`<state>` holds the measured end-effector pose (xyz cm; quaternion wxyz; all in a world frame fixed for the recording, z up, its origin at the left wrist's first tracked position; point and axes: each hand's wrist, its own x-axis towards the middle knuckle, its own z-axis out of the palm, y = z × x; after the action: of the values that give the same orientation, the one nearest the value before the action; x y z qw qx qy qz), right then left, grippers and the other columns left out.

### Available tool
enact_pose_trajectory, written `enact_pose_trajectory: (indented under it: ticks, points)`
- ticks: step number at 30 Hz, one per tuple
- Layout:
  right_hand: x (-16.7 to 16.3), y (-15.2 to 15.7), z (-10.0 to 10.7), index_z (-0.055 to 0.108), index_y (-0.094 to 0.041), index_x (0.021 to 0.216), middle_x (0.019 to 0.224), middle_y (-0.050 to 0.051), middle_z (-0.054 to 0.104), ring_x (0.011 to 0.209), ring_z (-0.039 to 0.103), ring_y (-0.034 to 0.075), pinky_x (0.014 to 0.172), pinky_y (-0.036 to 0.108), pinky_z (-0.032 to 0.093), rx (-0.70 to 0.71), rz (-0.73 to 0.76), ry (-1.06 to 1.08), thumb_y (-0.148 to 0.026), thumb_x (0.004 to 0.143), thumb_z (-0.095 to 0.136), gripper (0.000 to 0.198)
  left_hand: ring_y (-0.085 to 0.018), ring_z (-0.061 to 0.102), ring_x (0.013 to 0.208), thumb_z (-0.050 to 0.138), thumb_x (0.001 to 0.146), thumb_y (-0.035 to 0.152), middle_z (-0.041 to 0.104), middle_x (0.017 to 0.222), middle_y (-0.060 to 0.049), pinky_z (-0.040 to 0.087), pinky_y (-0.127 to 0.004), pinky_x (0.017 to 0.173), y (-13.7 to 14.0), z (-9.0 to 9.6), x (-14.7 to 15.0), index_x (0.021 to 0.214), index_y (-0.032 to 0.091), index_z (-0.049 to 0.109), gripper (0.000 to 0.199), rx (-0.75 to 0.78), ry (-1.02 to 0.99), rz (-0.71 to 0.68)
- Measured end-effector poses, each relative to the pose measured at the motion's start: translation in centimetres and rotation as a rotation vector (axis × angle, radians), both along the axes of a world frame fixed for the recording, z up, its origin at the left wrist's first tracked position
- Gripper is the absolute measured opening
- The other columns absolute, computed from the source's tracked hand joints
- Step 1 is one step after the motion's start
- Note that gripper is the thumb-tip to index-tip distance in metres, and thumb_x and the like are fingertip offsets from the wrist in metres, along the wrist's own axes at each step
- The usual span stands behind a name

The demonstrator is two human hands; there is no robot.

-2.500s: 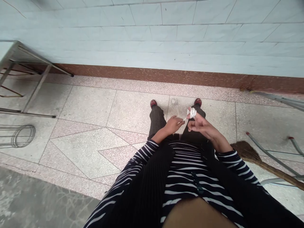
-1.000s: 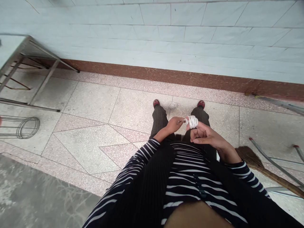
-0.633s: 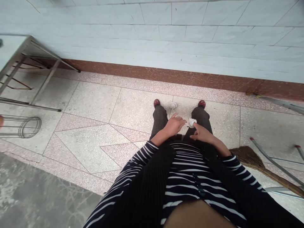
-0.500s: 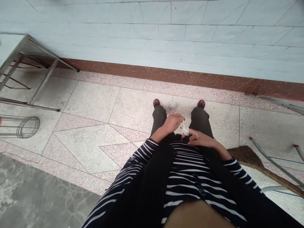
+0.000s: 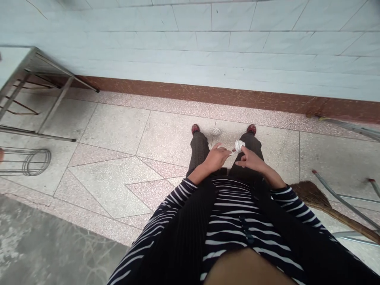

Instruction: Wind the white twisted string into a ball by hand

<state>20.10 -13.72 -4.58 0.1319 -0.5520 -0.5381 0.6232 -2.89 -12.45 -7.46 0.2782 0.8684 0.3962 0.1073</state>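
Note:
My right hand (image 5: 251, 161) holds a small wound bundle of white cord (image 5: 240, 146), its fingers closed round the lower part, above my right thigh. Just to the left, my left hand (image 5: 217, 157) pinches the cord's pale strand between thumb and fingertips. A short length of that strand runs between the two hands. On the floor between my red shoes lies a white coil of cord (image 5: 215, 131), apart from both hands.
At the left are a metal-legged table (image 5: 18, 63) and a round wire frame (image 5: 37, 162). A broom (image 5: 311, 194) and a tubular metal stool frame (image 5: 329, 188) lie to my right. A tiled wall (image 5: 190, 59) runs across in front.
My right hand has moved up and forward with the white bundle, turning it. My left hand has shifted slightly lower. The floor coil has stayed put.

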Motion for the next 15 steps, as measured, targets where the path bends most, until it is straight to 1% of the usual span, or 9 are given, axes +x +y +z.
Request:
enact_pose_trajectory:
  ticks: [1, 2, 4, 6, 8, 10, 11, 13, 15]
  points:
    - [0.0, -0.5, -0.4, 0.057, -0.015, 0.135, 0.061, -0.01, 0.054, 0.052, 0.053, 0.016, 0.055, 0.028, 0.039, -0.033, 0.055, -0.02, -0.035, 0.07, 0.086, 0.074, -0.022, 0.077, 0.113, 0.051, 0.111, 0.022, 0.083, 0.111, -0.009, 0.038, -0.052, 0.132, 0.4, 0.3, -0.3, 0.118, 0.02, 0.078, 0.028, 0.024, -0.001, 0.012]
    - [0.0, -1.1, -0.5, 0.058, -0.015, 0.132, 0.059, -0.011, 0.052, 0.051, 0.052, 0.015, 0.053, 0.027, 0.036, -0.069, 0.112, 0.007, -0.035, 0.072, 0.085, 0.069, -0.022, 0.077, 0.113, 0.051, 0.111, 0.021, 0.083, 0.109, -0.009, 0.037, -0.053, 0.133, 0.8, 0.4, -0.6, 0.115, 0.02, 0.079, 0.028, 0.039, -0.003, 0.016]
    - [0.0, -2.3, 0.0, 0.061, -0.017, 0.13, 0.059, -0.011, 0.05, 0.05, 0.047, 0.012, 0.052, 0.025, 0.034, -0.147, 0.214, 0.162, -0.037, 0.077, 0.085, 0.062, -0.021, 0.076, 0.113, 0.052, 0.11, 0.019, 0.083, 0.109, -0.007, 0.037, -0.053, 0.133, 1.6, 0.5, -0.9, 0.11, 0.021, 0.079, 0.027, 0.039, -0.016, 0.021]
    - [0.1, -3.2, 1.4, 0.063, -0.019, 0.132, 0.065, -0.01, 0.053, 0.052, 0.044, 0.01, 0.054, 0.024, 0.038, -0.202, 0.247, 0.379, -0.04, 0.081, 0.087, 0.06, -0.02, 0.076, 0.114, 0.052, 0.109, 0.018, 0.084, 0.114, -0.006, 0.038, -0.052, 0.132, 2.2, 0.2, -0.8, 0.11, 0.021, 0.079, 0.027, 0.001, -0.037, 0.041]
    - [0.1, -3.7, 3.1, 0.063, -0.022, 0.138, 0.08, -0.006, 0.062, 0.057, 0.044, 0.008, 0.063, 0.026, 0.049, -0.204, 0.182, 0.599, -0.042, 0.081, 0.09, 0.067, -0.02, 0.077, 0.116, 0.053, 0.108, 0.016, 0.084, 0.12, -0.007, 0.04, -0.05, 0.13, 2.3, -0.3, -0.3, 0.115, 0.02, 0.079, 0.027, -0.059, -0.058, 0.08]
    - [0.3, -3.7, 4.8, 0.059, -0.028, 0.149, 0.106, 0.0, 0.069, 0.062, 0.046, 0.008, 0.071, 0.032, 0.056, -0.153, 0.056, 0.775, -0.042, 0.077, 0.094, 0.081, -0.021, 0.077, 0.119, 0.056, 0.108, 0.016, 0.084, 0.125, -0.009, 0.042, -0.049, 0.129, 2.2, -0.9, 0.4, 0.12, 0.019, 0.079, 0.026, -0.11, -0.069, 0.122]
    - [0.3, -3.5, 5.5, 0.056, -0.032, 0.153, 0.119, 0.003, 0.069, 0.063, 0.046, 0.008, 0.073, 0.034, 0.057, -0.114, -0.009, 0.831, -0.043, 0.075, 0.095, 0.088, -0.021, 0.077, 0.121, 0.058, 0.109, 0.017, 0.084, 0.126, -0.009, 0.042, -0.048, 0.129, 2.0, -1.1, 0.7, 0.121, 0.019, 0.079, 0.025, -0.129, -0.069, 0.134]
    - [0.5, -2.7, 6.3, 0.05, -0.041, 0.159, 0.137, 0.004, 0.065, 0.065, 0.047, 0.009, 0.073, 0.036, 0.057, -0.022, -0.116, 0.852, -0.044, 0.073, 0.095, 0.097, -0.021, 0.077, 0.122, 0.06, 0.109, 0.021, 0.084, 0.125, -0.008, 0.042, -0.048, 0.129, 1.4, -1.4, 1.2, 0.119, 0.019, 0.08, 0.022, -0.157, -0.054, 0.126]
    - [0.6, -1.4, 6.1, 0.047, -0.044, 0.161, 0.143, 0.004, 0.062, 0.07, 0.05, 0.012, 0.075, 0.037, 0.056, 0.071, -0.193, 0.748, -0.042, 0.074, 0.094, 0.099, -0.021, 0.078, 0.119, 0.061, 0.11, 0.025, 0.085, 0.119, -0.007, 0.042, -0.047, 0.129, 0.8, -1.4, 1.6, 0.114, 0.019, 0.08, 0.021, -0.163, -0.028, 0.069]
